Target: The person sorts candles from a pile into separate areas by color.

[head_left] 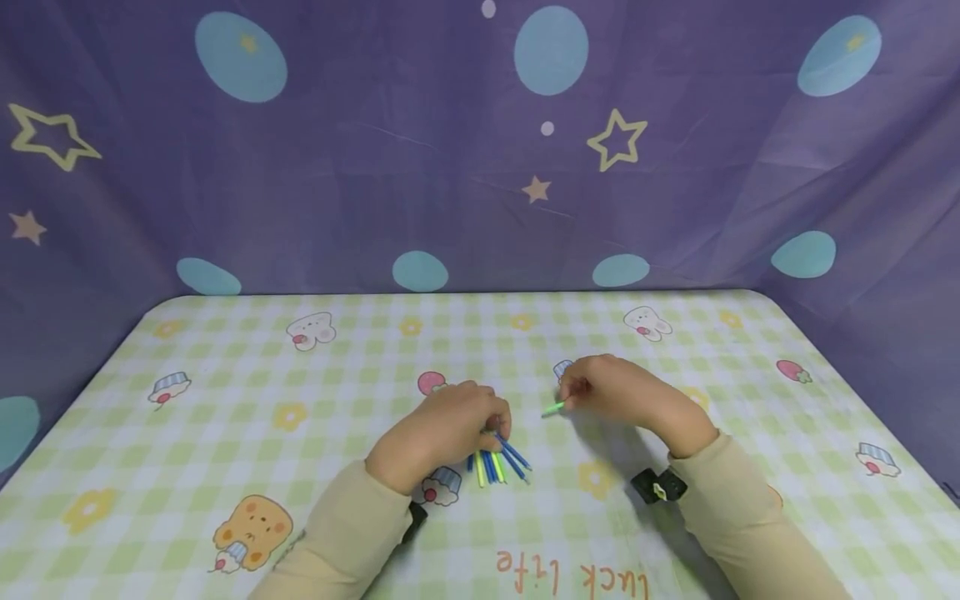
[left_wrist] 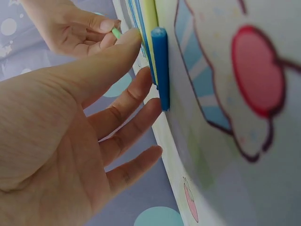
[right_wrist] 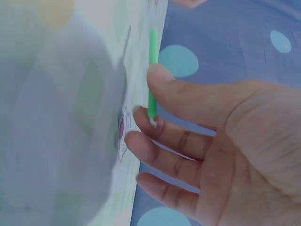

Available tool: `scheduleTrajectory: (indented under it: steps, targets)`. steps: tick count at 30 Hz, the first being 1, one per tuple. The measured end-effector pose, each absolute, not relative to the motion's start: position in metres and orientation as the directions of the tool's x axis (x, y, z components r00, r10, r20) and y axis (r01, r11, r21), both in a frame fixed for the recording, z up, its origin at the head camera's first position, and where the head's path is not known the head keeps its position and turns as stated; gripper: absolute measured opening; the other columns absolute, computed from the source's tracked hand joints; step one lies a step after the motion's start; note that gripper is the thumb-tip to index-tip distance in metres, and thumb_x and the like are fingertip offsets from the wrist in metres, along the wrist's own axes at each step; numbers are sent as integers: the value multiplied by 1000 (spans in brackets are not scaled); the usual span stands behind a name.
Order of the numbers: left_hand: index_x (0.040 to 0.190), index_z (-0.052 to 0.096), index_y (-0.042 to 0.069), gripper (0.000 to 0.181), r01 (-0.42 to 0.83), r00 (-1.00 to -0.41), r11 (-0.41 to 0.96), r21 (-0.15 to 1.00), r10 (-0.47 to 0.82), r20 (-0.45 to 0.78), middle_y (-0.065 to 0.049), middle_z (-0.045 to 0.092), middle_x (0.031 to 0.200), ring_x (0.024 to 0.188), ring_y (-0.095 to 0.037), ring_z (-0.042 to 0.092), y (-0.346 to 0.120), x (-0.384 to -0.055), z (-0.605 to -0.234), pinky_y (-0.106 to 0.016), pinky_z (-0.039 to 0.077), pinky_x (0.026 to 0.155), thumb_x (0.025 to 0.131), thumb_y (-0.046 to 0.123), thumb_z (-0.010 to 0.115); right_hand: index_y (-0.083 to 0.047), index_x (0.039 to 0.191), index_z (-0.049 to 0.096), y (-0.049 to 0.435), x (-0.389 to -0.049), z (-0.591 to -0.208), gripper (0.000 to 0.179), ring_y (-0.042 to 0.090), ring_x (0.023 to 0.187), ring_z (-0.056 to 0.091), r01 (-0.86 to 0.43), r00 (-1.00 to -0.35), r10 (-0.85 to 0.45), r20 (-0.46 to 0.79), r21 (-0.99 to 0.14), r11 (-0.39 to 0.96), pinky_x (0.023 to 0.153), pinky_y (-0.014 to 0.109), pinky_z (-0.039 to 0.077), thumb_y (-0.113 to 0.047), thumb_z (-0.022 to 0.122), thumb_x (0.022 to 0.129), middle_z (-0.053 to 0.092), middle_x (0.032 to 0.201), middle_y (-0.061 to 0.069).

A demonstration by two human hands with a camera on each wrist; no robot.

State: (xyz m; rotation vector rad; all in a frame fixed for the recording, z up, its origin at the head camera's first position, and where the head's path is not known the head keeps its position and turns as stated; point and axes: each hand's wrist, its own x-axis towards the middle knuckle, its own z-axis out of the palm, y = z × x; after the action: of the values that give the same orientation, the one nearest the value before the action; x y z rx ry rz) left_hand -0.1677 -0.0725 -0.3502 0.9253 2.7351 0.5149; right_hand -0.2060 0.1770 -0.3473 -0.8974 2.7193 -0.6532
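Green stick (head_left: 553,409) up, pinched by the right hand (head_left: 618,392); more sticks (head_left: 491,468) wait at the left hand (head_left: 450,423), its grip unclear.

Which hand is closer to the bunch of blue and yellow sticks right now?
Left. The left hand is right at the bunch of sticks, fingertips at its far end. The right hand is farther off, to the right, pinching a green stick.
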Motion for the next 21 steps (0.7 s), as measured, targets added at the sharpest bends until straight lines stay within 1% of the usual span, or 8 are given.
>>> scheduleTrajectory:
  steps: [4, 7, 10, 14, 17, 18, 21]
  targets:
    - [78, 66, 23, 16, 541, -779, 736, 407, 621, -87, 4, 55, 83, 79, -15, 48, -73, -168, -350, -34, 42, 74, 83, 17, 81, -15, 87, 70, 186, -212, -348, 11, 10, 72, 54, -460, -842, -537, -53, -450, 765, 70, 33, 47, -5, 69, 91, 63, 81, -7]
    - [75, 66, 23, 18, 542, -776, 726, 423, 626, -81, 5, 56, 83, 79, -14, 48, -74, -168, -350, -33, 42, 75, 82, 16, 81, -14, 89, 71, 192, -215, -349, 5, 11, 74, 56, -410, -872, -484, -69, -436, 801, 71, 35, 47, -11, 69, 93, 65, 83, -6]
    - [71, 65, 22, 21, 543, -774, 717, 437, 629, -69, 5, 55, 81, 79, -14, 48, -75, -167, -349, -33, 43, 74, 81, 15, 82, -14, 91, 70, 195, -218, -350, 5, 14, 75, 56, -360, -897, -433, -93, -415, 836, 72, 38, 47, -14, 67, 95, 66, 86, -2]
    - [68, 66, 21, 22, 539, -776, 716, 443, 627, -69, 6, 55, 79, 78, -14, 49, -76, -165, -348, -31, 44, 72, 81, 13, 81, -14, 92, 68, 199, -222, -351, 6, 19, 84, 60, -320, -915, -388, -108, -390, 863, 79, 44, 49, -16, 64, 97, 68, 95, 3]
    - [70, 68, 20, 18, 533, -780, 723, 440, 621, -77, 6, 56, 81, 79, -14, 50, -76, -164, -347, -32, 45, 73, 81, 14, 81, -13, 92, 68, 203, -224, -352, 7, 22, 89, 62, -295, -926, -360, -110, -383, 875, 85, 48, 48, -17, 64, 97, 69, 100, 6]
    - [71, 69, 20, 17, 528, -781, 725, 442, 619, -80, 6, 56, 82, 80, -14, 51, -76, -164, -346, -33, 45, 74, 81, 14, 81, -13, 92, 68, 205, -224, -352, 8, 22, 89, 61, -284, -930, -349, -112, -384, 879, 85, 48, 48, -17, 63, 97, 69, 100, 6]
    - [71, 69, 19, 17, 527, -781, 723, 447, 619, -81, 5, 57, 82, 81, -15, 51, -75, -164, -346, -34, 45, 74, 81, 14, 81, -11, 92, 67, 209, -226, -354, 8, 20, 83, 59, -254, -939, -322, -123, -386, 887, 81, 46, 47, -16, 63, 97, 68, 96, 5]
